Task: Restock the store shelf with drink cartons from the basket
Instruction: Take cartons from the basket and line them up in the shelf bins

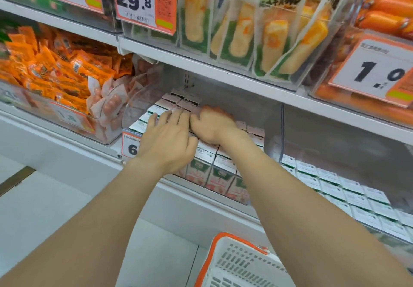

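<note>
Shelf [178, 195] runs 9 to 4 o'clock w/ drink cartons [207, 170] packed in rows at centre; the front is full but the back near 1 o'clock looks unfilled, so restock seems mostly done. Basket [234, 262] at 6 o'clock, partly in view, shows 0 cartons there. Left hand [165, 134] lies flat, fingers straight, on carton tops; right hand [212, 125], touching it at 2 o'clock, curls down among cartons, can't tell if it grips 1.
</note>
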Tool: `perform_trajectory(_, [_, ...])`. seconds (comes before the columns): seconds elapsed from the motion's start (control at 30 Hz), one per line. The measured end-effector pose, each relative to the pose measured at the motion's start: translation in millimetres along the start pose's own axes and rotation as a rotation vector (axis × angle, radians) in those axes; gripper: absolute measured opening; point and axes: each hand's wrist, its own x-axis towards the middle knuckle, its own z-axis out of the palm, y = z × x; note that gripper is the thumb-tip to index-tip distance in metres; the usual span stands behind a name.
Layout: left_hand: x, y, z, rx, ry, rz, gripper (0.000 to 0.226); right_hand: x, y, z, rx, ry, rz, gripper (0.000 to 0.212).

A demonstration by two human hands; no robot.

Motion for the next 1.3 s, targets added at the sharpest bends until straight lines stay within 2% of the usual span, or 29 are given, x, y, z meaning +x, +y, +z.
perform_trajectory(0.13, [2.1, 2.5, -4.7, -0.059, 0.007, -0.067, 0.054, -0.2, 2.9, 7.7, -0.058, -0.005, -0.004, 0.064])
perform_trajectory(0.23, [1.2, -3.2, -9.2, -0.012, 0.084, -0.089, 0.058, 6.1, -3.3, -0.9, -0.097, -0.056, 0.013, 0.064])
perform_trajectory(0.3, [1.9, -11.3, -14.0, 0.032, 0.163, -0.128, 0.059, 13.8, -10.8, -4.7, -0.098, 0.024, 0.031, 0.063])
perform_trajectory(0.4, [1.5, -22.1, -17.4, 0.046, 0.217, -0.207, 0.062, 33.4, -26.9, -4.4, 0.052, 0.153, 0.003, 0.049])
perform_trajectory(0.47, [-0.1, -25.2, -14.0, 0.051, 0.176, -0.221, 0.075, 47.6, -37.5, -3.1, 0.121, 0.141, -0.020, 0.045])
perform_trajectory(0.57, [-1.1, -27.9, -8.2, 0.057, 0.134, -0.212, 0.089, 60.6, -50.6, -5.4, 0.217, 0.095, -0.035, 0.047])
perform_trajectory(0.73, [0.2, -27.5, -6.0, 0.099, 0.130, -0.217, 0.091, 81.2, -53.5, 3.6, 0.316, 0.066, -0.007, 0.057])
perform_trajectory(0.83, [0.1, -28.3, -5.0, 0.112, 0.133, -0.212, 0.087, 81.3, -55.8, -5.2, 0.291, 0.011, -0.048, 0.032])
perform_trajectory(0.87, [0.5, -28.2, -4.8, 0.115, 0.136, -0.211, 0.086, 82.2, -55.1, -7.2, 0.294, -0.002, -0.071, 0.030])
perform_trajectory(1.1, [1.2, -24.8, -6.0, 0.120, 0.116, -0.214, 0.083, 76.2, -49.0, 8.0, 0.241, -0.025, -0.084, 0.057])
perform_trajectory(1.23, [3.5, -15.8, -15.2, 0.139, 0.034, -0.252, 0.073, 67.9, -50.3, -0.5, 0.129, -0.068, -0.124, 0.054])
perform_trajectory(1.3, [5.8, -5.3, -19.3, 0.161, 0.050, -0.255, 0.069, 58.0, -45.0, -2.9, 0.118, -0.052, -0.158, 0.056])
